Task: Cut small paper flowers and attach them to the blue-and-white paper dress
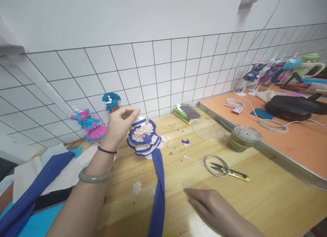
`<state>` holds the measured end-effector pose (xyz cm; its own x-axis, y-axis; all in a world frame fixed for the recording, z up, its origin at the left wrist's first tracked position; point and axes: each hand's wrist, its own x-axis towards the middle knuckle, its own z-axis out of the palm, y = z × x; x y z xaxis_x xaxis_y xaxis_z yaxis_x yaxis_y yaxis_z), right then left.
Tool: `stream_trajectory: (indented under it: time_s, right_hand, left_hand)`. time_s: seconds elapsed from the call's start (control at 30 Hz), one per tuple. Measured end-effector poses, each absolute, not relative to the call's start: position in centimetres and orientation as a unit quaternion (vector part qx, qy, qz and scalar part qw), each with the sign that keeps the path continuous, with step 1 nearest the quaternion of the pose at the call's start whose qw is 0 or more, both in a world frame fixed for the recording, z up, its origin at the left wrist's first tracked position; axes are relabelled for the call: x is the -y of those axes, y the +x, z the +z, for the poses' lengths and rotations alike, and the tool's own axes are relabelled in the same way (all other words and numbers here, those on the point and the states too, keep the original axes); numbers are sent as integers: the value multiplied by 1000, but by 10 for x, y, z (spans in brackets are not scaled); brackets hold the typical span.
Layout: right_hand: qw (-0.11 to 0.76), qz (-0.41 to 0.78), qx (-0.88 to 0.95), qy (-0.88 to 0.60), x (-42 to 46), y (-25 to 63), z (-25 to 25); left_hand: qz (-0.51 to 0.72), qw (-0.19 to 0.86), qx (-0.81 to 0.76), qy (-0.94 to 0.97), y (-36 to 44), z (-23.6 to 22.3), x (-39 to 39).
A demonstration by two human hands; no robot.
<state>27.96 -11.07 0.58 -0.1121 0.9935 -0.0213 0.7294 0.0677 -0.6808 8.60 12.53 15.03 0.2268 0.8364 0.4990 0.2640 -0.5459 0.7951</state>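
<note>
My left hand [122, 122] is raised just left of a small ruffled crepe-paper dress [144, 139] in cream and blue, its thumb and fingertips pinched together. Whatever may be between them is too small to make out. From the dress a long blue crepe-paper strip [158, 182] runs down to the near edge. Low over the wooden table [276, 192], my right hand [209, 203] is closed, with a thin pale sliver [185, 184] at its fingertips. A cream paper flower [137, 188] lies between the hands.
Yellow-handled snips [238, 175] lie under a roll of clear tape [216, 166]. Behind are a lidded plastic tub [244, 138], a clear round lid [208, 130] and a green packet [186, 113]. Paper sheets [56, 175] are piled left; a pink-blue paper dress [90, 126] stands behind.
</note>
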Motion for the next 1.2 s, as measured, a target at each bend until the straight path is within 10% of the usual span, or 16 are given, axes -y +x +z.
stream_trajectory:
  time_s: [0.53,1.2]
  right_hand:
    - [590,720,194,-308,24,231,48]
    - [571,797,-1,-196,-51,192,62]
  left_hand:
    - [499,307,-375,718,86,145,-132]
    - [514,331,-358,706,86,143,-134]
